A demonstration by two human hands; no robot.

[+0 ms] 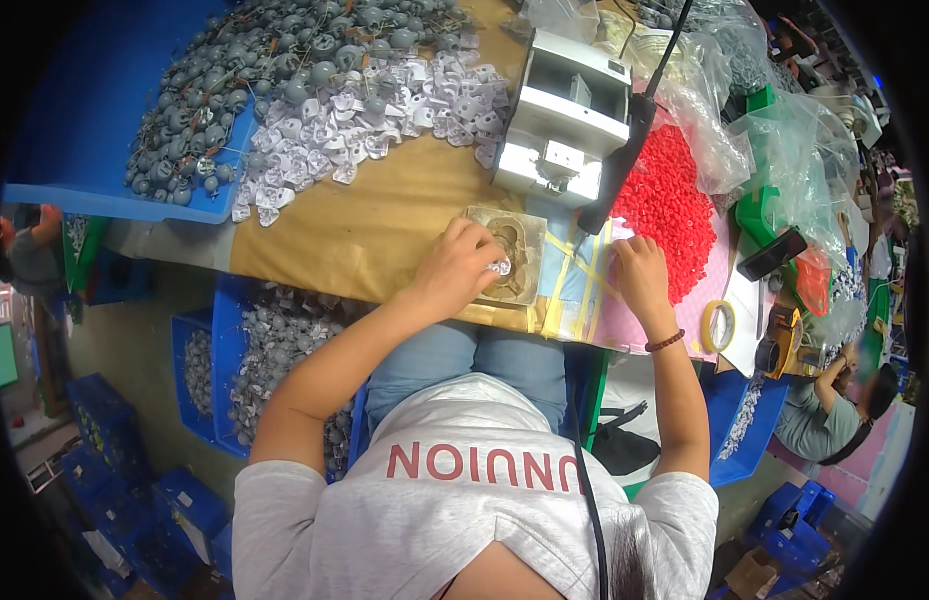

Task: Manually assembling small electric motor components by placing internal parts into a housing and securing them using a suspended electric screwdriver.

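My left hand (460, 262) is closed on a small white plastic part (499, 267), holding it at a square metal block with a hollowed recess (527, 238). The block lies near the table's front edge. My right hand (639, 275) rests at the left edge of a pile of small red parts (672, 205), its fingers curled together. Whatever may be between those fingers is too small or hidden. Above the block stands a white and grey bench machine (564, 115), with a black arm (624, 160) at its right side.
Many white plastic parts (334, 130) lie at the back left beside grey ball-like parts (284, 70) heaped over a blue tray (104, 195). A yellow tape roll (718, 326) lies at the right. Clear plastic bags (799, 150) sit beyond. Another person (824, 415) works at far right.
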